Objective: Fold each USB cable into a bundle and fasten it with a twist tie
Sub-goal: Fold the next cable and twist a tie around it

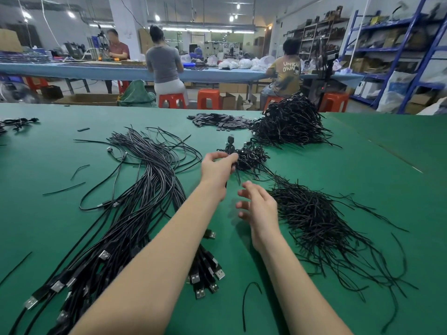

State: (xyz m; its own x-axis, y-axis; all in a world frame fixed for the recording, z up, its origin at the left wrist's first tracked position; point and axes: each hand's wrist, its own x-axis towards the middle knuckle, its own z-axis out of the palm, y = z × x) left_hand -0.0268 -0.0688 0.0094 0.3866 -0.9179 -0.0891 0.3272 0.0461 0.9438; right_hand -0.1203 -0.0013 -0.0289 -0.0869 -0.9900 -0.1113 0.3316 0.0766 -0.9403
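Nearest, loose USB cables [135,213] fan across the green desk [362,165]. The right hand [260,207] hovers beside the heap of twist ties [321,218], fingers spread and holding nothing. Farther out, the left hand [217,168], arm stretched forward, pinches what looks like a folded cable bundle [231,151] above a small pile of finished bundles [251,158].

Bare green worktop [242,250] runs as a lane between the loose USB cables [135,201] leftward and the twist-tie heap [314,213] rightward; bundled cables [251,158] block its far end.
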